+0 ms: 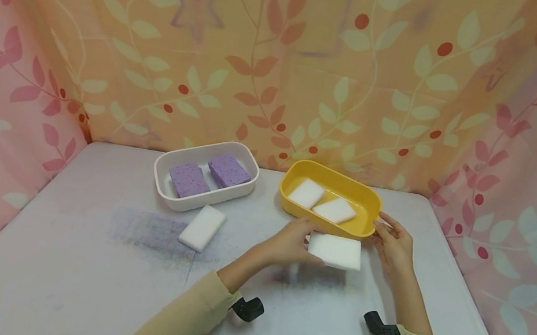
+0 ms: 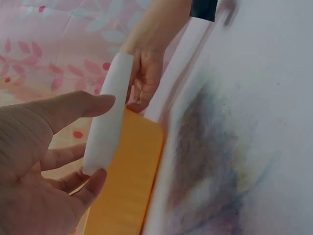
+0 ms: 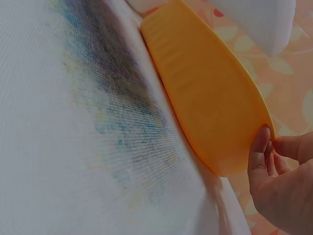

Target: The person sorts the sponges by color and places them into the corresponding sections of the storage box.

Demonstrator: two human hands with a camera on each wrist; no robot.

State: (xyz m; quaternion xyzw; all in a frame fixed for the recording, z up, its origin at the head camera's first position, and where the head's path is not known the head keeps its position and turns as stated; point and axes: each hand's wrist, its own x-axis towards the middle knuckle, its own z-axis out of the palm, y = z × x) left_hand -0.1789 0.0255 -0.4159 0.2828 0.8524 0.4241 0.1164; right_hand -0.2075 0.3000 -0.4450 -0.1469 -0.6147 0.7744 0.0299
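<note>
My left hand (image 1: 292, 243) pinches a white sponge (image 1: 335, 251) between thumb and fingers, just in front of the yellow tray (image 1: 375, 205). In the left wrist view the thumb lies on one face of the sponge (image 2: 111, 110), with fingertips at its lower end. My right hand (image 1: 395, 246) pinches the right end of the tray's rim, and the right wrist view shows its fingers on the tray wall (image 3: 210, 93). Inside the yellow tray lie two white sponges (image 1: 306, 193), side by side.
To the left stands a white tray (image 1: 178, 203) with two purple sponges (image 1: 189, 180) in it. Another white sponge (image 1: 202, 228) lies on the table in front of that tray. Dark smudges (image 1: 148, 230) mark the table cover. Patterned curtains (image 1: 264, 61) hang behind and at both sides.
</note>
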